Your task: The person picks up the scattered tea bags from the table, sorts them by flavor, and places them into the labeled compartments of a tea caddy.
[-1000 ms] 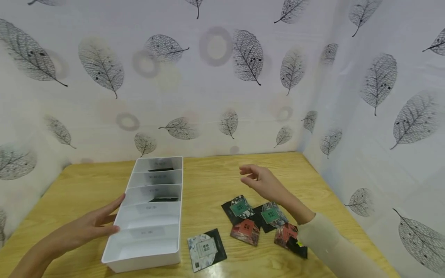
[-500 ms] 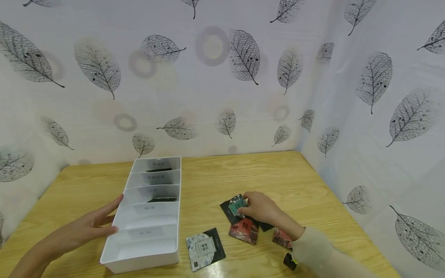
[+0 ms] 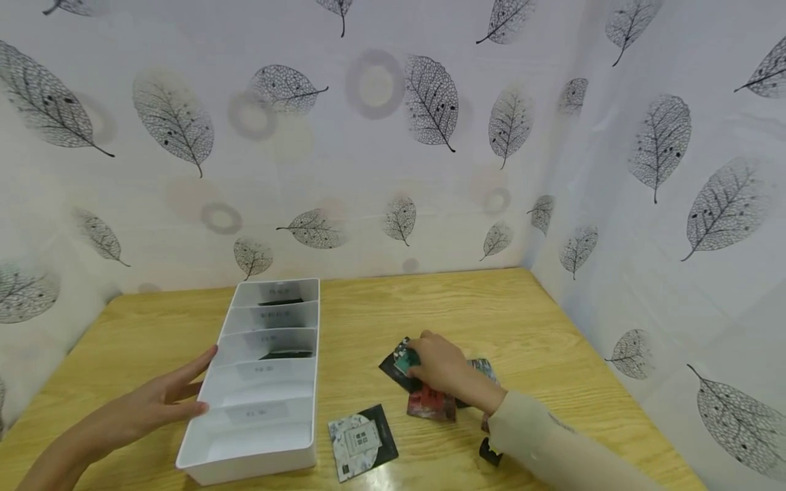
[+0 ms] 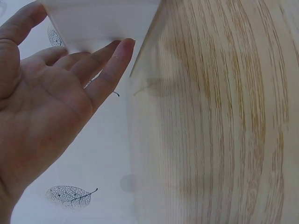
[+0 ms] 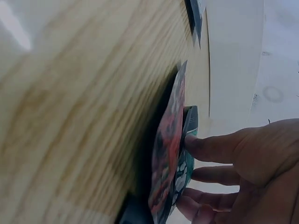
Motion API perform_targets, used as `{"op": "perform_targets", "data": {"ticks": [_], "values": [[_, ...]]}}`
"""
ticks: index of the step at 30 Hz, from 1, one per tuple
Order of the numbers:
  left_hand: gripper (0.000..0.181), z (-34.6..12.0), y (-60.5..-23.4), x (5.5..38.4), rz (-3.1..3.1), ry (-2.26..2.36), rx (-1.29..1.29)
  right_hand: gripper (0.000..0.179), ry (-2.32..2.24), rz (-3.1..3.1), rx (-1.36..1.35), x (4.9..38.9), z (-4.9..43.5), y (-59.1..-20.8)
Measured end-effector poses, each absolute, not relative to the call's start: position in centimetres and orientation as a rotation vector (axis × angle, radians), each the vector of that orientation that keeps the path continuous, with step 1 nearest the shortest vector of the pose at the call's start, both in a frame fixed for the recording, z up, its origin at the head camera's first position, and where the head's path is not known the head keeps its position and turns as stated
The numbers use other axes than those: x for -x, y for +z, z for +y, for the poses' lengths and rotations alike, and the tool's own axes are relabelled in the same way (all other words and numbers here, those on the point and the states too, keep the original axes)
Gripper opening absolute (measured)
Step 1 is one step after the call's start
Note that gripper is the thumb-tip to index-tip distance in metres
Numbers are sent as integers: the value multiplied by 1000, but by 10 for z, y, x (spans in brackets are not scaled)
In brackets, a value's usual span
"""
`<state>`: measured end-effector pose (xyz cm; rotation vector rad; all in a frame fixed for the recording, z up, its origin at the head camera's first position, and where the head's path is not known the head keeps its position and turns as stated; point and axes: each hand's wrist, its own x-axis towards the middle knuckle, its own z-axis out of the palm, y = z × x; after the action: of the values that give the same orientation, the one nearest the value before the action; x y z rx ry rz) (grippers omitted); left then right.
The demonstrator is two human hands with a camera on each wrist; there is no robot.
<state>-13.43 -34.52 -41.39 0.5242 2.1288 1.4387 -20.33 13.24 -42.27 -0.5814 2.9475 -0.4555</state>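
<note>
My right hand (image 3: pixel 447 368) pinches a black sachet with a green label (image 3: pixel 400 366) between thumb and fingers; in the right wrist view this green sachet (image 5: pixel 192 122) lies against a red-labelled sachet (image 5: pixel 169 137). That red sachet (image 3: pixel 432 405) sits just below the hand in the head view. At the left, my left hand (image 3: pixel 150 408) touches the side of a long white divided box (image 3: pixel 252 467) with its fingers extended. The left wrist view shows the palm and straight fingers (image 4: pixel 110 77) against the box wall.
A pale-patterned sachet (image 3: pixel 359 438) lies right of the box. Another sachet (image 3: pixel 485 369) is partly hidden behind my right forearm, near a black sachet corner (image 3: pixel 489 451). Dark sachets (image 3: pixel 287 354) stand in some box compartments. Leaf-printed curtains border the wooden table (image 3: pixel 417 307).
My right hand has come down from above the table onto the green-labelled sachet, gripped it and shifted it slightly left. The red sachet has turned a little. The left hand stays at the box.
</note>
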Motion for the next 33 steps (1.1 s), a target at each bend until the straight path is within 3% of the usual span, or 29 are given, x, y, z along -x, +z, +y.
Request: {"op": "perform_targets", "data": {"ticks": [15,25,33], "values": [[81,-345,-415,133,2125,1446,-518,42,-589,2965,769,223,128,-432],[81,-345,-415,133,2163,1435,-527,58,-424,2991,509,224,131,-426],[81,-344,-416,133,2144,1460,-551,65,-411,2987,509,228,128,-431]]}}
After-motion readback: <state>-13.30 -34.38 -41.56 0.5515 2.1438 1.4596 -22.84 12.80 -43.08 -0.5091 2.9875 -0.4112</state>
